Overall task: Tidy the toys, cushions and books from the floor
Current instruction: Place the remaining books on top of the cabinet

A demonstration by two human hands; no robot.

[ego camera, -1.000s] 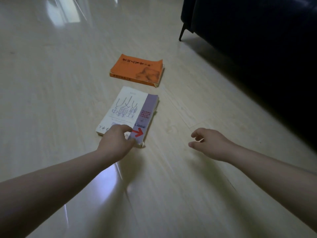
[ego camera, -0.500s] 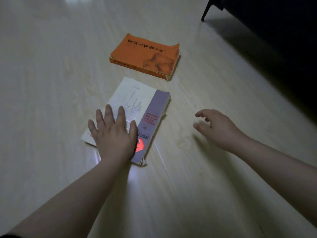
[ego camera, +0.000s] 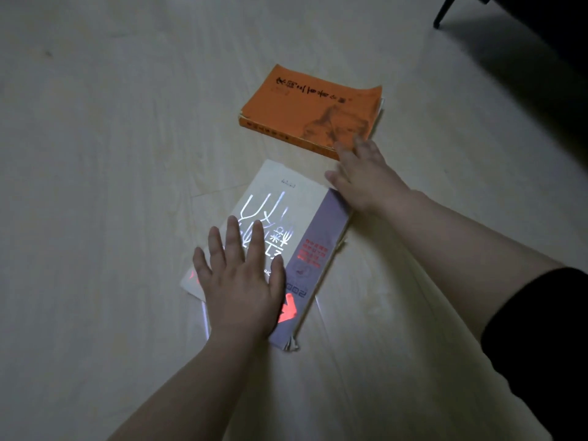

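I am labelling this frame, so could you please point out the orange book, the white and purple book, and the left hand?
orange book (ego camera: 305,106): head view, middle of its front cover.
white and purple book (ego camera: 288,202): head view, bare white cover.
left hand (ego camera: 240,289): head view, back of the hand.

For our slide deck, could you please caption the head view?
Left hand flat on a white-and-purple book; right hand reaching an orange book on the floor.
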